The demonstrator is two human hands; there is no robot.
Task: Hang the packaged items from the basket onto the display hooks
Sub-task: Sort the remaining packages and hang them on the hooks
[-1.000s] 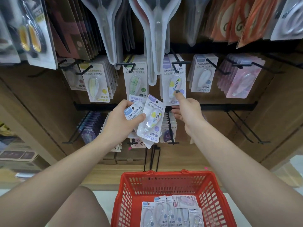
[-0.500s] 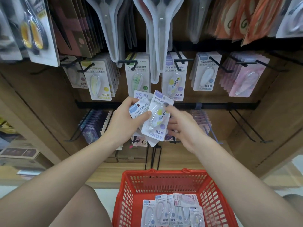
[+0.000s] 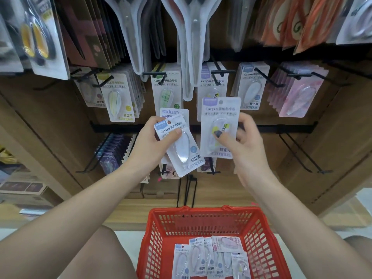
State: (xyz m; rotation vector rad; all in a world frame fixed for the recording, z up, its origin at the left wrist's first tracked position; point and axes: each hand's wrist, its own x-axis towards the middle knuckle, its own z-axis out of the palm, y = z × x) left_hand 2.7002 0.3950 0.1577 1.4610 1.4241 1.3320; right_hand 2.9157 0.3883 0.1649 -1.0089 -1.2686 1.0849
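Note:
My left hand (image 3: 150, 142) grips a small stack of white correction-tape packs (image 3: 182, 152), the top one with a blue dot. My right hand (image 3: 239, 141) pinches a single purple-labelled pack with a yellow tape (image 3: 220, 119), held upright just below the hook (image 3: 219, 72) where matching purple packs hang. The red basket (image 3: 161, 234) sits low between my arms with several more packs (image 3: 211, 258) lying in it.
The hook row also carries yellow-dot packs (image 3: 119, 97), a green pack (image 3: 168, 91), blue-dot packs (image 3: 251, 87) and pink packs (image 3: 298, 95). Scissors in clear blisters (image 3: 193, 37) hang above. Bare hooks (image 3: 302, 156) stick out at the lower right; purple packs (image 3: 112, 152) fill the lower left.
My right hand came back from the purple hook, took the purple-labelled pack off the stack in my left hand and lifted it up toward that hook.

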